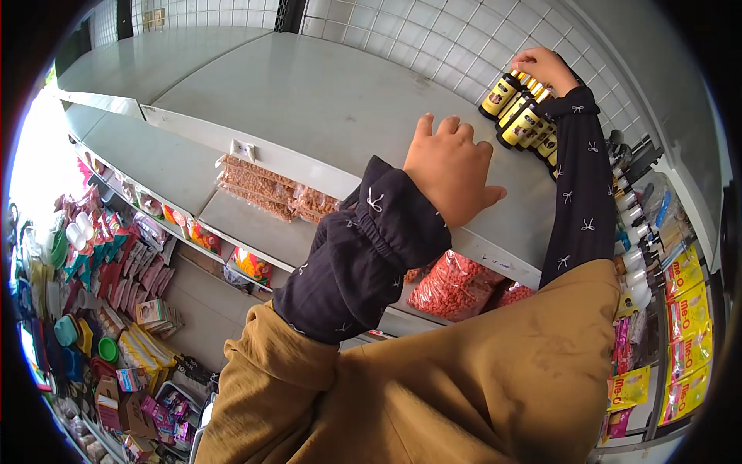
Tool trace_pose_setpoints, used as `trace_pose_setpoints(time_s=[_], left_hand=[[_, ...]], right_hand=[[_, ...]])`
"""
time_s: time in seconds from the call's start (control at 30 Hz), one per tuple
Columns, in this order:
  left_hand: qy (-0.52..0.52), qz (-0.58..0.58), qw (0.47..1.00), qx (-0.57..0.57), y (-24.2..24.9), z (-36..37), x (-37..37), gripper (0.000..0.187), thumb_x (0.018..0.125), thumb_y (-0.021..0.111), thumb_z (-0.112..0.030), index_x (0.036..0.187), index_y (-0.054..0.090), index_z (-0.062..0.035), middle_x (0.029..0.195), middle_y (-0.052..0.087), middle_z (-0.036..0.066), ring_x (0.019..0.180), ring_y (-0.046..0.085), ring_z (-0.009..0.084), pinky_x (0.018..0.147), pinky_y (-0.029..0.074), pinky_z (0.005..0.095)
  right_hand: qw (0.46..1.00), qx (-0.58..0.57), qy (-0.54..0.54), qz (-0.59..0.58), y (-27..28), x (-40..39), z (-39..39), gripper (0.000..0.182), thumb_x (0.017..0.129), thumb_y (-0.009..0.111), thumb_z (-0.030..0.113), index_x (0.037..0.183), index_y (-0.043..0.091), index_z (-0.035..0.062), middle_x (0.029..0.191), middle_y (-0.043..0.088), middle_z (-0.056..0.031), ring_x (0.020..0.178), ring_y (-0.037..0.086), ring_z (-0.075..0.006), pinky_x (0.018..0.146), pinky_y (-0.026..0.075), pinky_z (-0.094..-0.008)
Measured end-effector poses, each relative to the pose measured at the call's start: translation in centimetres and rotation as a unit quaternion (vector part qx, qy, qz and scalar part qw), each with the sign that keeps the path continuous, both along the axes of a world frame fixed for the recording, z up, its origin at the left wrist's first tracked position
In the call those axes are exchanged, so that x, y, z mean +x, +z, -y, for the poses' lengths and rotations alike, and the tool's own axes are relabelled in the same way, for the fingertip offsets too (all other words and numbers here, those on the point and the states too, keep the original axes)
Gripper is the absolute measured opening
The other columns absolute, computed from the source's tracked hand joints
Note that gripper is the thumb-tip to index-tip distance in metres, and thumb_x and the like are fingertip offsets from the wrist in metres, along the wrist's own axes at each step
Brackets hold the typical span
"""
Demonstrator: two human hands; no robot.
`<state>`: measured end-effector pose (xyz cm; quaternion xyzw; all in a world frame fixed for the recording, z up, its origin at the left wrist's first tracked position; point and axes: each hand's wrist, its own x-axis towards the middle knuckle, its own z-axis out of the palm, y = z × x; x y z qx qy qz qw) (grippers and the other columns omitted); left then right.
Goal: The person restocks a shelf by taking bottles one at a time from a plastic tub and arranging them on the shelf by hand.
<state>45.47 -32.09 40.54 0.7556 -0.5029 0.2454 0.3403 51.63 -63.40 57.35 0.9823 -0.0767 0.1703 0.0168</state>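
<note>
My right hand (547,68) reaches to the back right corner of the grey shelf (309,85). Its fingers are pinched at the top of a dark bottle with a yellow label (501,94). Several more yellow-labelled bottles (522,124) with dark bodies stand packed together in rows below that hand. My left hand (454,164) hovers over or rests on the front part of the shelf, palm down. Its fingers are apart with nothing in them, and the thumb points right. Dark sleeves with a white bow print cover both forearms.
Bags of reddish pellets (456,288) and brown pellets (259,189) lie on the lower shelf. A wire grid (417,39) backs the upper shelf. Yellow packets (686,332) and white-capped bottles (635,232) are at the right. Mixed goods (100,325) crowd the left.
</note>
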Motion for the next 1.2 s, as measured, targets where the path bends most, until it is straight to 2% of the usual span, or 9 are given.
trace_pose_setpoints(time_s=[0.3, 0.4, 0.57, 0.67, 0.83, 0.93, 1.1, 1.2], left_hand=[[-0.006, -0.008, 1.000, 0.012, 0.2, -0.1, -0.1, 0.050, 0.077, 0.064, -0.052, 0.102, 0.067, -0.0085, 0.107, 0.062, 0.010, 0.115, 0.050, 0.0242, 0.106, 0.029, 0.0487], [-0.004, -0.009, 1.000, 0.011, 0.1, -0.1, -0.1, 0.050, 0.077, 0.064, -0.052, 0.102, 0.067, -0.0086, 0.106, 0.062, 0.010, 0.115, 0.051, 0.0242, 0.106, 0.029, 0.0487], [-0.005, -0.009, 1.000, 0.011, 0.2, -0.1, -0.1, 0.050, 0.077, 0.064, -0.052, 0.102, 0.067, -0.0086, 0.106, 0.062, 0.010, 0.114, 0.051, 0.0244, 0.106, 0.029, 0.0488], [-0.002, -0.013, 1.000, 0.012, 0.1, -0.2, -0.1, 0.050, 0.078, 0.064, -0.052, 0.102, 0.067, -0.0085, 0.106, 0.062, 0.010, 0.114, 0.052, 0.0245, 0.106, 0.029, 0.0488], [0.002, -0.012, 1.000, 0.011, 0.1, 0.0, 0.1, 0.050, 0.078, 0.064, -0.051, 0.102, 0.067, -0.0083, 0.105, 0.062, 0.010, 0.113, 0.052, 0.0246, 0.105, 0.030, 0.0488], [0.011, -0.001, 1.000, 0.008, 0.1, 0.0, 0.4, 0.050, 0.078, 0.063, -0.051, 0.102, 0.067, -0.0079, 0.104, 0.063, 0.011, 0.111, 0.053, 0.0249, 0.104, 0.032, 0.0470], [0.014, -0.005, 1.000, -0.003, 0.7, -0.2, 1.0, 0.045, 0.079, 0.064, -0.047, 0.101, 0.067, -0.0075, 0.101, 0.064, 0.012, 0.105, 0.057, 0.0273, 0.095, 0.041, 0.0418], [0.004, -0.001, 1.000, -0.017, 1.5, -0.5, 1.1, 0.041, 0.080, 0.064, -0.042, 0.101, 0.067, -0.0069, 0.099, 0.064, 0.012, 0.101, 0.058, 0.0287, 0.089, 0.045, 0.0403]], right_hand=[[1.000, 0.004, 0.023, 0.011, -0.3, -0.1, -0.3, 0.025, 0.079, 0.071, 0.026, 0.091, 0.071, 0.0036, 0.085, 0.070, -0.0069, 0.081, 0.065, -0.0163, 0.074, 0.049, -0.0305], [0.999, 0.034, 0.003, 0.012, -0.3, -0.3, -0.5, 0.025, 0.080, 0.069, 0.026, 0.091, 0.071, 0.0036, 0.085, 0.070, -0.0060, 0.080, 0.064, -0.0151, 0.073, 0.049, -0.0297], [1.000, 0.016, -0.004, -0.007, -0.1, -0.3, -0.9, 0.025, 0.080, 0.068, 0.026, 0.091, 0.071, 0.0036, 0.086, 0.070, -0.0048, 0.079, 0.063, -0.0142, 0.071, 0.048, -0.0296], [0.998, 0.035, -0.024, -0.043, 0.1, 0.1, -0.6, 0.030, 0.081, 0.069, 0.029, 0.096, 0.069, 0.0032, 0.088, 0.068, -0.0039, 0.083, 0.061, -0.0128, 0.074, 0.046, -0.0268], [0.998, 0.020, -0.063, -0.023, 0.2, -0.2, -1.4, 0.033, 0.080, 0.070, 0.034, 0.094, 0.070, 0.0038, 0.086, 0.068, -0.0046, 0.083, 0.062, -0.0135, 0.074, 0.047, -0.0277], [0.998, -0.037, -0.045, 0.038, 0.7, -0.5, -2.1, 0.038, 0.079, 0.071, 0.039, 0.093, 0.070, 0.0039, 0.087, 0.069, -0.0066, 0.085, 0.063, -0.0159, 0.074, 0.048, -0.0298], [0.987, -0.080, -0.012, 0.138, 2.6, -1.2, -4.3, 0.039, 0.081, 0.069, 0.040, 0.095, 0.069, 0.0036, 0.091, 0.070, -0.0087, 0.087, 0.065, -0.0188, 0.076, 0.049, -0.0317], [0.961, -0.132, 0.144, 0.196, 3.3, -2.4, -8.0, 0.029, 0.084, 0.066, 0.031, 0.094, 0.068, 0.0038, 0.087, 0.068, -0.0118, 0.083, 0.065, -0.0245, 0.073, 0.049, -0.0352]])
